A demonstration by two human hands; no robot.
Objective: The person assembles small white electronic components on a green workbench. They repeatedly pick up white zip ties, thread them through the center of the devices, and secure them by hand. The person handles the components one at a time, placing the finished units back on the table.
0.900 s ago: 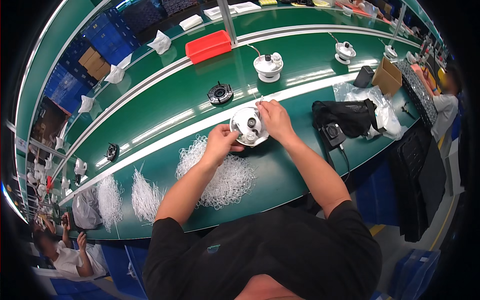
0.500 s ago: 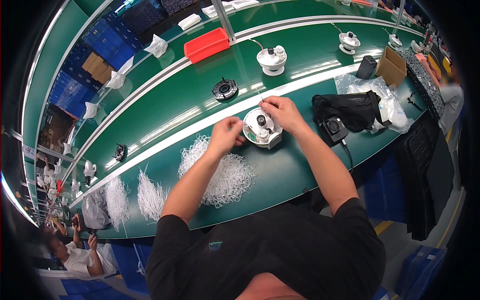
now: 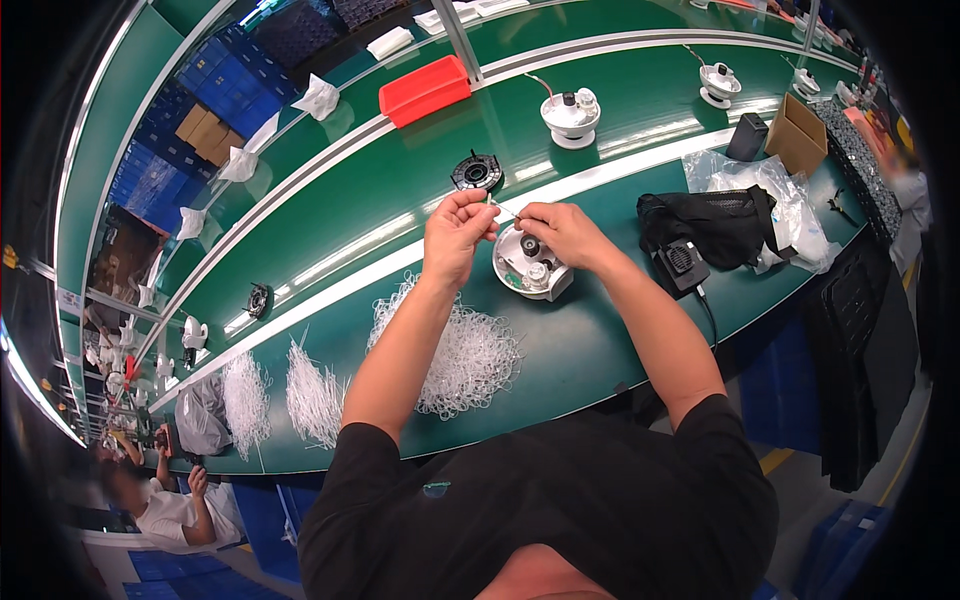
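A white round camera housing (image 3: 506,271) sits on the green bench in front of me. A black lens and a bit of green board show in its open top. Over its far rim, my left hand (image 3: 457,238) pinches one end of a thin wire (image 3: 504,209). My right hand (image 3: 566,232) grips the same wire a short way along, fingertips closed beside the lens. Whether the wire joins the housing is hidden behind the right fingers. A black ring-shaped part (image 3: 476,172) lies just beyond my left fingertips.
Left of the housing lies a heap of white looped ties (image 3: 462,360), with more bundles (image 3: 312,395) farther left. A black mesh bag (image 3: 700,222) and black adapter (image 3: 680,262) lie right. Another white housing (image 3: 570,120) and a red bin (image 3: 425,91) stand beyond.
My left hand has moved up and right from beside the housing and now pinches the wire's end. My right hand keeps its grip beside the lens. The view has shifted slightly.
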